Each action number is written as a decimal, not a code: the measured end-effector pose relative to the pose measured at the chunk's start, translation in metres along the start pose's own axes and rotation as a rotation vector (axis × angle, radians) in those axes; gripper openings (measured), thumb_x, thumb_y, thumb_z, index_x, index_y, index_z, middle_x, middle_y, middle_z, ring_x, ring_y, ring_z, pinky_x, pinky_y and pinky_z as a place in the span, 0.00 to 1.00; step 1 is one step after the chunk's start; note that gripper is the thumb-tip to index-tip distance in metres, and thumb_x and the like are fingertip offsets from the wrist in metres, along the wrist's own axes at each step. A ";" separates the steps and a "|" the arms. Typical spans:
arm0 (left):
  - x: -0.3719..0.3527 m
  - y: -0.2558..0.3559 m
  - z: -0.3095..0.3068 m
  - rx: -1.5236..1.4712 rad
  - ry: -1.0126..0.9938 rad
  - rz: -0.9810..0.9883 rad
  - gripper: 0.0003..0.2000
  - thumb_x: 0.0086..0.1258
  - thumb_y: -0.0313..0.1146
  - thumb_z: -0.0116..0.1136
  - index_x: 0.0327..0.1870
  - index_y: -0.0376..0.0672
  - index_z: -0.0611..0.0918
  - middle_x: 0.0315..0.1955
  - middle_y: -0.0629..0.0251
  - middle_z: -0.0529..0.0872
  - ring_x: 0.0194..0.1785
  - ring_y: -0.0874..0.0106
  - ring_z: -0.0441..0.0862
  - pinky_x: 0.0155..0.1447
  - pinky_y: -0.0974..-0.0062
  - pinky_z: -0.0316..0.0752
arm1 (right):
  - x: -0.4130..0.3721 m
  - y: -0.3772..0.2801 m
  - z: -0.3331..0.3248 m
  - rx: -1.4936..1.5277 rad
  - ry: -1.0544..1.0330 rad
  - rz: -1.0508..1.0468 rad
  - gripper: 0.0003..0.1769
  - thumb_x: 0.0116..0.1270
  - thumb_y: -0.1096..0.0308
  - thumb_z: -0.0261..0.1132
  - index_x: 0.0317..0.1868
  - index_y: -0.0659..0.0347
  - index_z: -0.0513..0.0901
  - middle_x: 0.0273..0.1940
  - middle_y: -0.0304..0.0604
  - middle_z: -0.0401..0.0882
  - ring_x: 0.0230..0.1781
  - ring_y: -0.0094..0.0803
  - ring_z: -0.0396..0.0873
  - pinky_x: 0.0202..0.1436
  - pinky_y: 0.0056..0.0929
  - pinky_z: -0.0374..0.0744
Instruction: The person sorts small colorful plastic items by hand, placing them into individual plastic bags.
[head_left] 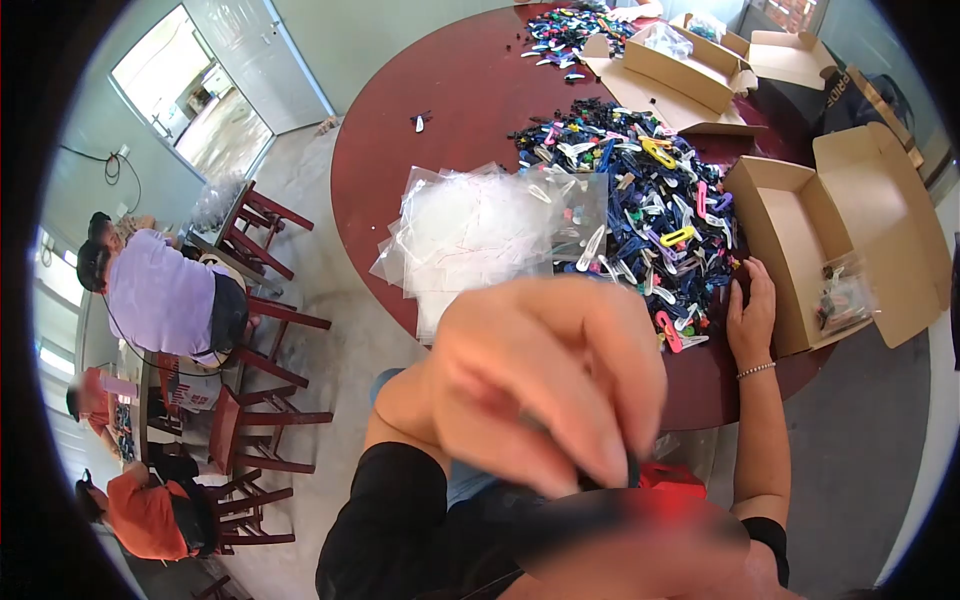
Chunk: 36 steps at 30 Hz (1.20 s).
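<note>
Close to the camera, my left hand [545, 375] is raised in front of my body, large and partly blurred. Its fingers are curled into a pinch, with a dark edge at the fingertips that I cannot make out. On the dark red table [400, 110], my right hand [752, 312] lies with its fingers stretched out, holding nothing. It rests between a big pile of colourful hair clips [650, 215] and an open cardboard box [800, 260]. Left of the pile is a stack of clear plastic bags [460, 230], partly covered from view by my left hand.
A small filled plastic bag [842, 295] sits in the near box. Another open box [690, 75] and a second clip pile [575, 35] are farther back, near another person's hand [636, 12]. People sit by wooden stools [265, 335] on the left. A door [255, 60] stands open.
</note>
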<state>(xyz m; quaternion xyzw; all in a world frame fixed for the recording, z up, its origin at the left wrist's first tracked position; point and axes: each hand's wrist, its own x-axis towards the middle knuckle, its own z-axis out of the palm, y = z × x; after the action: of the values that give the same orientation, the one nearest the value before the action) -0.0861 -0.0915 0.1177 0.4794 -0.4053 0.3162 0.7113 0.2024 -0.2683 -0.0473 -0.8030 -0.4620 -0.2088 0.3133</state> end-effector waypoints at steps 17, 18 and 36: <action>-0.026 0.024 0.029 -0.311 -0.044 -0.053 0.05 0.63 0.19 0.61 0.40 0.30 0.83 0.39 0.46 0.84 0.39 0.59 0.84 0.42 0.71 0.83 | -0.004 0.016 0.008 -0.011 -0.041 -0.029 0.20 0.68 0.73 0.59 0.60 0.66 0.72 0.59 0.52 0.74 0.59 0.44 0.74 0.63 0.35 0.71; -0.029 0.025 0.029 -0.319 -0.016 -0.044 0.05 0.63 0.19 0.61 0.39 0.30 0.83 0.39 0.46 0.85 0.39 0.59 0.82 0.43 0.73 0.83 | -0.004 0.015 0.008 -0.017 -0.042 -0.017 0.20 0.68 0.74 0.59 0.60 0.66 0.72 0.58 0.52 0.74 0.58 0.44 0.74 0.62 0.35 0.71; -0.075 -0.080 -0.157 1.402 0.649 -0.576 0.22 0.54 0.33 0.66 0.51 0.37 0.81 0.48 0.59 0.84 0.50 0.67 0.81 0.54 0.70 0.75 | -0.004 -0.004 0.003 0.054 0.026 -0.123 0.19 0.66 0.80 0.57 0.58 0.67 0.73 0.58 0.51 0.74 0.57 0.42 0.75 0.60 0.33 0.73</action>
<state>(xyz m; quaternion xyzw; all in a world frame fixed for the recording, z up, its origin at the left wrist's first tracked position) -0.0116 0.0236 -0.0151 0.7821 0.2506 0.4240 0.3818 0.1973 -0.2667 -0.0506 -0.7615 -0.5118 -0.2257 0.3274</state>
